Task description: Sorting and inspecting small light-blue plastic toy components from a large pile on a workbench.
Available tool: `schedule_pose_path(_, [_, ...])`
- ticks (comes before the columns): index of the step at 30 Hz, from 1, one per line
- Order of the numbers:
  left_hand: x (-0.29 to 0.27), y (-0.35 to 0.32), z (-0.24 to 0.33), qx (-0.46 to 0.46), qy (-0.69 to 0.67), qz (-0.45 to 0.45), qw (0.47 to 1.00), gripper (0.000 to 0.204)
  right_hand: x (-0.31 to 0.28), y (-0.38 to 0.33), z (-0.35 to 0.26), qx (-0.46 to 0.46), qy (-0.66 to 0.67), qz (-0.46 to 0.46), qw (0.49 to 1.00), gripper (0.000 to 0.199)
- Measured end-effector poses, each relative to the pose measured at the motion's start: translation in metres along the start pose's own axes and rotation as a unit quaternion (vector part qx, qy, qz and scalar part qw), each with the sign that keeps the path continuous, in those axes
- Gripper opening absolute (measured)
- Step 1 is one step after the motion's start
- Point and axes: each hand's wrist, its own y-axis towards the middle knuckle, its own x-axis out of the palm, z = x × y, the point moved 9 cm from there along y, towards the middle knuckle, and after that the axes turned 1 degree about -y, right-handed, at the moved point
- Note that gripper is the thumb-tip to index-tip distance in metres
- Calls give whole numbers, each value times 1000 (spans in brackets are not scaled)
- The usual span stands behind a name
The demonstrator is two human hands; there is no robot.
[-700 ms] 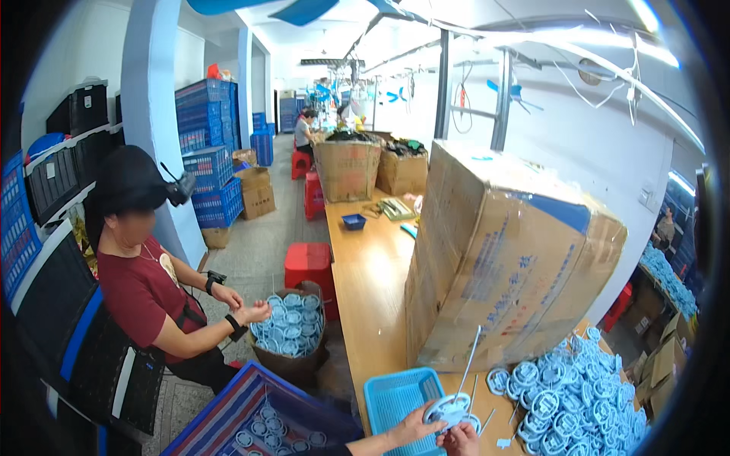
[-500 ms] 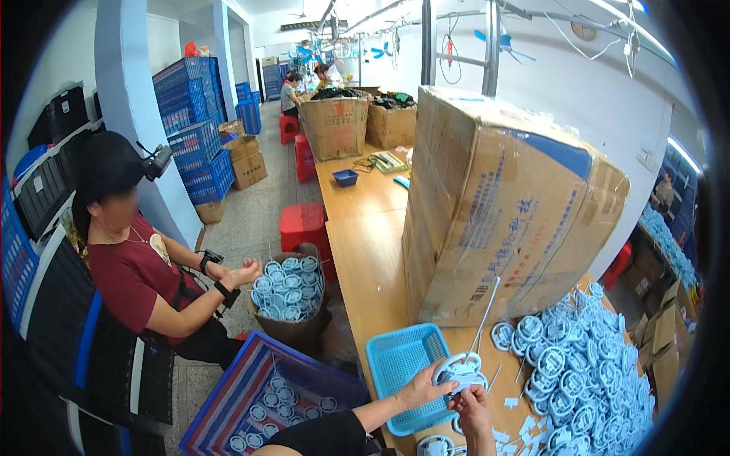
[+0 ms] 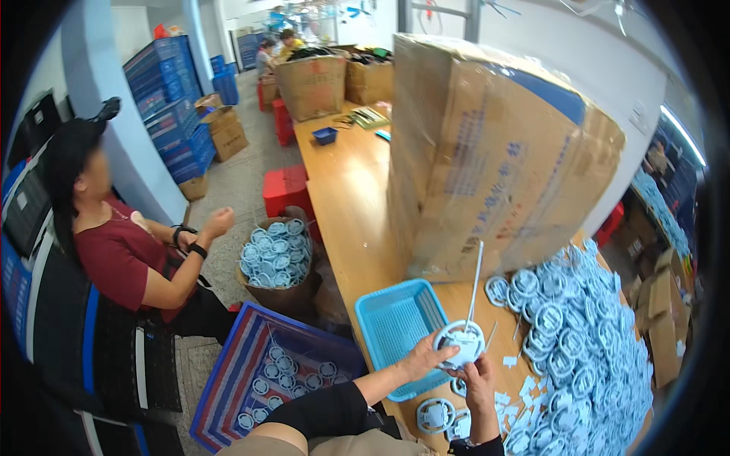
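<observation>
Between my hands is a light-blue ring-shaped plastic part (image 3: 469, 335) with a flat middle plate and a long thin stem pointing up. My left hand (image 3: 420, 359) grips its left side, the thumb lying across the plate. At the lower right edge, the fingers of my right hand (image 3: 479, 380) are closed on the same part. The light-blue mesh basket (image 3: 363, 323) stands on the table just left of it. Below my hands lie a few similar ring parts (image 3: 435, 415). A big heap of such parts (image 3: 582, 342) covers the table to the right.
A large cardboard carton (image 3: 502, 167) stands on the wooden table (image 3: 342, 197) beyond the basket. To the left are a striped-lined blue crate (image 3: 228, 380) and a carton full of ring parts (image 3: 277, 289). A seated co-worker (image 3: 114, 235) is at the far left, near a red stool (image 3: 285, 190).
The held part has turned so its flat face shows more, and my hands have shifted slightly upward in view. The co-worker's hand has risen away from the carton of parts. The whole view has shifted.
</observation>
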Motion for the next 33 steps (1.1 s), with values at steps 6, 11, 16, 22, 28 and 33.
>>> schedule_pose_path(6, [-22,8,3,-22,2,28,999,47,15,15,-3,23,-60,-36,997,19])
schedule_pose_path(11, [-7,17,0,23,6,35,999,44,-16,8,5,71,-71,54,993,20])
schedule_pose_path(16, [9,11,-17,22,71,12,997,45,-30,-14,-2,23,-30,59,998,16])
schedule_pose_path(22, [12,12,-29,-29,14,-6,999,46,-33,-20,-4,81,-45,3,996,16])
schedule_pose_path(28, [27,16,-40,-115,-134,-33,984,41,-53,-23,-9,58,-56,26,996,16])
schedule_pose_path(33, [33,21,-68,-171,51,-50,983,44,-132,-43,-9,30,-14,144,989,13])
